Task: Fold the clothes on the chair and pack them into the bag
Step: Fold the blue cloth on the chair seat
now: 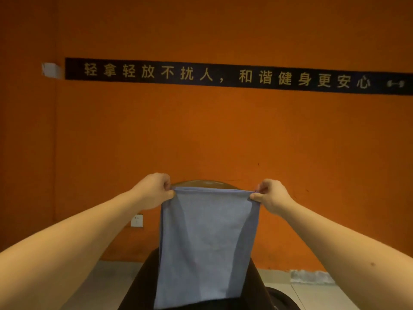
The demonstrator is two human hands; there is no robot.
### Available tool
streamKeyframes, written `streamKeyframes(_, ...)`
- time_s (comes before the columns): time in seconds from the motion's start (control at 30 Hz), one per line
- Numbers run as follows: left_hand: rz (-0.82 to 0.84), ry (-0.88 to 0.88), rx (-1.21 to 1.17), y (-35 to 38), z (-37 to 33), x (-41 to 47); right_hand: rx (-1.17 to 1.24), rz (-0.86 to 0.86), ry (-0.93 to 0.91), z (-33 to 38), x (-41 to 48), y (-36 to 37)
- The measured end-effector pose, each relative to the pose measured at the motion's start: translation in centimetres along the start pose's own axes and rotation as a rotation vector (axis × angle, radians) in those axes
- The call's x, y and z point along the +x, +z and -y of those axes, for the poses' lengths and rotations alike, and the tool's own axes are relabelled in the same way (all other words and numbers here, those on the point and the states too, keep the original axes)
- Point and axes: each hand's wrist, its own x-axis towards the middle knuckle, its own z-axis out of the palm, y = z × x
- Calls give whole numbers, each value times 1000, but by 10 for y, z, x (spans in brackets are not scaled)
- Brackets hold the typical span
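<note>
Garment, blue-grey (207,242): held up in the air by its top edge, stretched level between both hands and hanging as a long panel in front of the chair. It is soft, matte, knit-like cloth. Darker bands down both sides suggest side portions turned behind, so it is likely part-way through folding, held taut to let the fabric drop straight and its edges line up. The lower end runs out of view.

Left hand (154,190): pinches the top left corner, with fingers (165,184) curled over the hem and the thumb beneath.

Right hand (271,195): pinches the top right corner in the same way. Both forearms are extended and bare.

Chair (201,183): only the rounded, glossy brown top of its back shows, just behind the garment's upper hem.

Dark garment (138,287): black or deep brown cloth draped over the chair below, spreading to both sides of the hanging panel. It is probably awaiting its own fold.

Bag: not in view, so packing appears not yet begun for this piece.

Wall (201,130): orange, with a rough plaster texture.

Banner (223,76): a long black strip with pale Chinese lettering.

Socket (136,220): a white square plate, low on the wall.

Floor (100,283): pale tiles.
</note>
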Motion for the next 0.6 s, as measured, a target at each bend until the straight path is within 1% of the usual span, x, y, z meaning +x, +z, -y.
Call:
streamKeyframes(0.1,-35,17,-6,-17,-5,-4,6,49,-21,13,-8,-15)
streamKeyframes(0.2,32,62,59,-30,-5,-8,-54,121,-23,19,-17,-29)
streamKeyframes(0.27,68,66,85,-35,-4,-11,-2,140,5,21,-25,-37)
streamKeyframes(0.4,120,71,49,-36,2,-16,116,182,56,15,-29,-44)
streamKeyframes(0.5,188,59,63,-24,7,-18,197,207,111,7,-25,-36)
streamKeyframes(0.6,231,26,22,-6,16,-12,250,225,164,-4,-18,-23)
